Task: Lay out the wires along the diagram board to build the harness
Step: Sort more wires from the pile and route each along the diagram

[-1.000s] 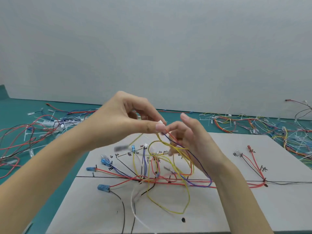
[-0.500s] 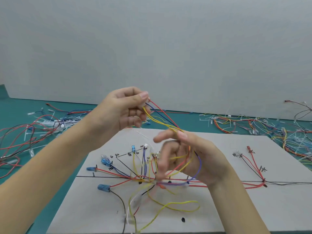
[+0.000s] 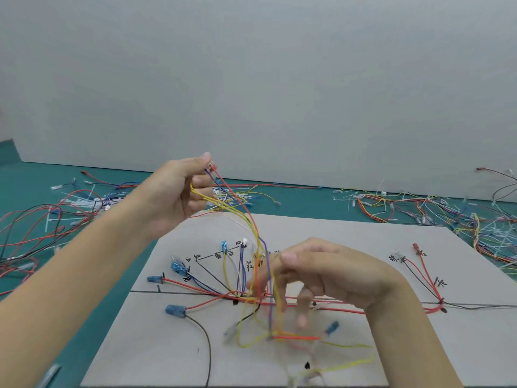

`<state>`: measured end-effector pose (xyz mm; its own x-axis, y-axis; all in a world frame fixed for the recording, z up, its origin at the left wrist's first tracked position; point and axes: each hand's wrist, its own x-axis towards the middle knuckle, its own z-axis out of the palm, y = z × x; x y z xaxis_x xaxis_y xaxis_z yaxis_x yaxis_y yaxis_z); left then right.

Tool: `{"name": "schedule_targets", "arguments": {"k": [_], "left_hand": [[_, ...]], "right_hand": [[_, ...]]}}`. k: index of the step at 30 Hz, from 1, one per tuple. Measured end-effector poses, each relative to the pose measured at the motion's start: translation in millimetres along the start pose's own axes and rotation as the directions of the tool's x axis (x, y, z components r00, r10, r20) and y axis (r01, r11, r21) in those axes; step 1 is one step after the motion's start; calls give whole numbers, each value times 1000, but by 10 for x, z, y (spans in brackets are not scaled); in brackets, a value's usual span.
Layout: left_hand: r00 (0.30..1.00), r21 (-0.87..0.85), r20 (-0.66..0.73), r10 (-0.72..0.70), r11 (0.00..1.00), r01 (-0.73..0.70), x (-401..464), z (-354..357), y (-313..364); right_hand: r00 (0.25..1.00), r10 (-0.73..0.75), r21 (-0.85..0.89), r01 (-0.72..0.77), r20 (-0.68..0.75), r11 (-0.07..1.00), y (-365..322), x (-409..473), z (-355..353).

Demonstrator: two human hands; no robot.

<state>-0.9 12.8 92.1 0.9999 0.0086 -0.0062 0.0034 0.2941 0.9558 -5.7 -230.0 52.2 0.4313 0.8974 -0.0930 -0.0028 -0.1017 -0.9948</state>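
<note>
A loose bunch of wires, yellow, red, purple and white, hangs in the air above the middle of the grey diagram board. Its top end is gripped by the left hand, raised over the board's far left corner, with the thumb pressed on the strands against curled fingers. From there the bunch falls down and to the right, passing just in front of the right hand, which is held low over the board with its fingers pointing down. Those fingers are blurred; they seem loosely spread among the strands, but I cannot tell whether they pinch any. Below that hand the wire ends trail onto the board, with a short red piece and a blue connector near the front. Other wires already lie along the drawn lines on the board, ending in blue connectors at the left and a red terminal at the right. The board rests on a green table. Heaps of spare wires lie along the table's far edge on both sides, before a plain grey wall.
</note>
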Motion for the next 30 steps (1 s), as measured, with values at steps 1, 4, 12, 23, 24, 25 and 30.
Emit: {"name": "schedule_targets", "arguments": {"k": [1,4,12,23,24,25,30], "left_hand": [[1000,16,20,-11,1000,11,4,5,-23],[998,73,55,-33,997,29,8,50,-79],[998,141,55,37,989,-44,2,229,-282],[888,312,307,-343,918,246,-70,120,-260],[869,363,322,-375,897,252,-77,109,-261],[851,401,338,-402,880,257,-88,106,-263],[791,259,498,-355,932,255,-105,82,-263]], "right_hand": [[998,-10,-26,8,-68,1000,6,24,-2],[974,-52,-27,47,-219,999,27,138,33],[920,-175,165,245,-350,955,63,354,199],[802,-110,668,557,-587,493,-16,214,-46],[796,-127,669,572,-591,475,-17,194,-65],[787,-148,662,590,-599,463,-21,173,-80],[753,-245,613,646,-611,455,-40,73,-149]]}}
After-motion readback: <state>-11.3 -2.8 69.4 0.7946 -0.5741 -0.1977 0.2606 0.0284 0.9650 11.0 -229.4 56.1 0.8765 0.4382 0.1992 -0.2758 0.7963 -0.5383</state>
